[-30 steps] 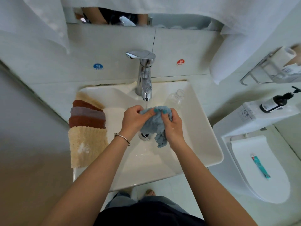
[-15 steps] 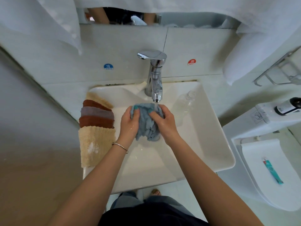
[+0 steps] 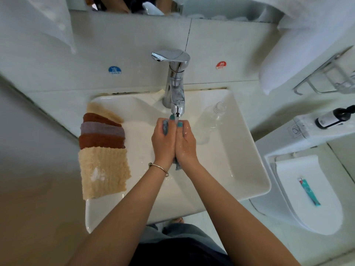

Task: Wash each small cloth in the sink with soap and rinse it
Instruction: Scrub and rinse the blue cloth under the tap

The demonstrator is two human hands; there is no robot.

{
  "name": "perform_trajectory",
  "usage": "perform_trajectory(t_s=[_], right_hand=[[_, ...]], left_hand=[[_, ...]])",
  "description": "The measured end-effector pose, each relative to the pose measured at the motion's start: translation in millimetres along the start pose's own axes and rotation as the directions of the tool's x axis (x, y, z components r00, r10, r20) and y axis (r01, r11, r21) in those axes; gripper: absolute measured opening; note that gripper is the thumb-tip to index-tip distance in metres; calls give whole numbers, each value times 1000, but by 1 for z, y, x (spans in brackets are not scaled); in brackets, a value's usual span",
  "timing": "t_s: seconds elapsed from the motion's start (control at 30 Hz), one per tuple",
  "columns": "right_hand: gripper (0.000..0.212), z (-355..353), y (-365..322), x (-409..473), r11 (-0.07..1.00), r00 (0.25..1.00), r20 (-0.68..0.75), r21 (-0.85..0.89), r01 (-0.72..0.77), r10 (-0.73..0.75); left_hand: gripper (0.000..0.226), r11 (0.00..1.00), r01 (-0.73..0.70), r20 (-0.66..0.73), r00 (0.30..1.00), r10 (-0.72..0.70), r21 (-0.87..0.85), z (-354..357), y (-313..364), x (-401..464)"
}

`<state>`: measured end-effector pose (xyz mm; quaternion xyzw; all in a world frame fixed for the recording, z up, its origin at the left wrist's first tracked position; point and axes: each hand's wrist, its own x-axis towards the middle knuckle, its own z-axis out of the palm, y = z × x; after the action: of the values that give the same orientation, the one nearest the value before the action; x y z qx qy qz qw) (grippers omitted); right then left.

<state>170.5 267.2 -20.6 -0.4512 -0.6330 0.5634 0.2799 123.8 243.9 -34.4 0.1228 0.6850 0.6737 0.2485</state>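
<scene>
Blue COLD sticker point(image 3: 114, 70) and red HOT sticker point(image 3: 221, 65) on wall tiles point(image 3: 134, 45). White towels point(image 3: 288, 54) hanging at upper right; another white towel point(image 3: 51, 20) at upper left. Metal rack point(image 3: 324, 77) on right wall. Dark pump bottle point(image 3: 334, 117) lying on toilet tank point(image 3: 307, 135). Teal tube point(image 3: 309, 191) resting on closed toilet lid point(image 3: 311, 204). Mirror strip point(image 3: 134, 5) along top edge.

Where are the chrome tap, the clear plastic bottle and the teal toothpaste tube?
chrome tap point(image 3: 175, 87), head view, on its upright body.
clear plastic bottle point(image 3: 208, 120), head view, on its side wall.
teal toothpaste tube point(image 3: 309, 191), head view, on its middle.
</scene>
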Motion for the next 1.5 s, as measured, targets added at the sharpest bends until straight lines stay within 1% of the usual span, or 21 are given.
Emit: perform_trajectory(t_s=[0.07,0.1,0.2,0.23,0.33,0.43,0.5,0.57,0.67,0.73,0.8,0.83,0.9,0.97,1.07,1.17,1.23,1.3,1.4,1.47,1.5], right_hand=[[29,4,-2,4,999,999,16,-37,-28,29],[31,5,-4,6,998,998,30,-52,-47,48],[33,7,-8,6,996,995,50,7,-89,89],[31,6,-8,7,995,994,48,7,-96,95],[30,3,-7,10,990,994,32,-90,-104,108],[34,-1,-3,9,996,997,-2,-40,-82,82],[36,-5,1,7,997,998,-35,-36,-62,61],[35,-7,1,5,999,998,-36,-8,-49,49],[23,-11,-4,3,1000,1000,7,5,-18,18],[16,-13,-7,4,994,996,26,72,-82,80],[8,-16,-7,7,978,987,60,138,-155,148],[8,-16,-5,7,982,987,57,110,-153,147],[4,-18,0,5,993,992,34,10,-120,120],[8,-20,4,2,993,993,-9,23,-120,120],[14,-22,4,0,963,977,-58,189,-192,206],[13,-19,-2,-5,926,966,-18,290,-240,257],[18,-15,-2,-9,913,961,14,310,-266,276],[32,-11,-1,-12,881,947,38,356,-312,320],[60,-13,0,-12,754,890,144,483,-445,433],[68,-15,2,-12,652,863,211,580,-489,459],[69,-17,3,-13,629,861,240,601,-494,448]], left_hand=[[29,994,74,-14,997,-75,-79,-1,-1,3],[31,991,80,-28,996,-84,-104,-1,-1,4],[37,997,41,-72,996,-45,-61,-1,2,6],[36,996,40,-64,997,-45,-80,-1,2,7],[37,999,32,-16,999,-32,10,1,2,11],[46,999,19,26,999,-20,43,3,5,10],[50,993,-11,32,999,7,120,4,8,6],[47,988,-26,52,998,19,154,3,9,3],[36,993,66,106,991,-77,100,-9,6,2],[32,990,107,133,984,-119,94,-20,0,2],[23,991,95,84,991,-103,94,-30,-1,2],[17,993,79,36,996,-83,86,-34,0,3],[17,996,58,-42,998,-56,65,-37,3,4],[18,997,48,-68,997,-43,62,-37,5,3],[22,993,56,-114,993,-44,100,-35,2,-3],[31,985,80,-174,983,-53,152,-31,-2,-9],[33,993,74,-138,989,-60,97,-26,-2,-13],[30,997,74,-66,995,-73,12,-21,2,-18],[10,988,113,52,993,-108,-100,-18,6,-26],[24,987,118,96,990,-108,-109,-17,4,-30],[29,989,113,102,989,-103,-101,-17,4,-29]])
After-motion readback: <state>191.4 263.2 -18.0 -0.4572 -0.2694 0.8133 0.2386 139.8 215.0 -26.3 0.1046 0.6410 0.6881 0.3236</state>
